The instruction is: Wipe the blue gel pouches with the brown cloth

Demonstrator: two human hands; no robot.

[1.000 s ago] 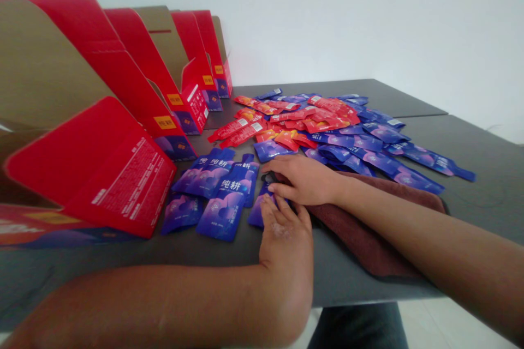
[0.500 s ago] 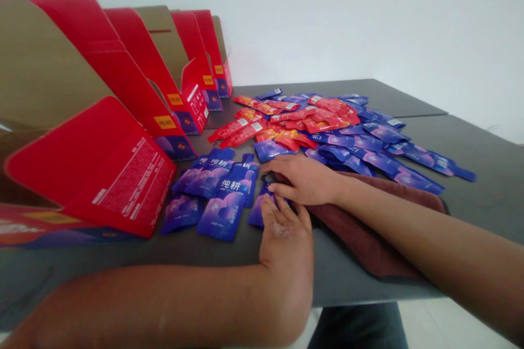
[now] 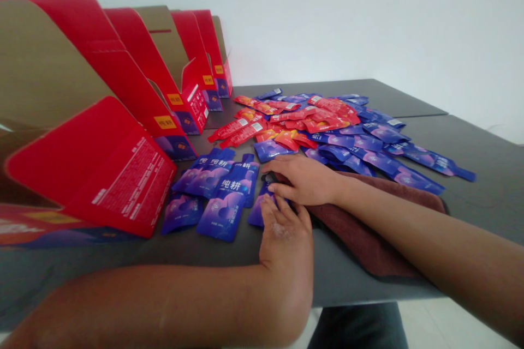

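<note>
Just right of the middle, my left hand (image 3: 285, 232) lies with fingers stretched over a blue-purple pouch (image 3: 257, 211), covering much of it. My right hand (image 3: 307, 179) rests flat just beyond, its thumb apart and close to the left fingers; it covers the pouch's upper end. Neither hand is closed around anything visible. Beneath the right wrist is a folded brown cloth (image 3: 368, 240). To the left, several blue pouches (image 3: 221, 210) lie face up in a loose overlapping group.
Red cardboard boxes (image 3: 123, 174) with raised flaps stand in a row along the left. Behind the hands spreads a heap of red pouches (image 3: 303, 117) and more blue pouches (image 3: 376, 142). The grey table (image 3: 483, 174) meets a white wall at the back.
</note>
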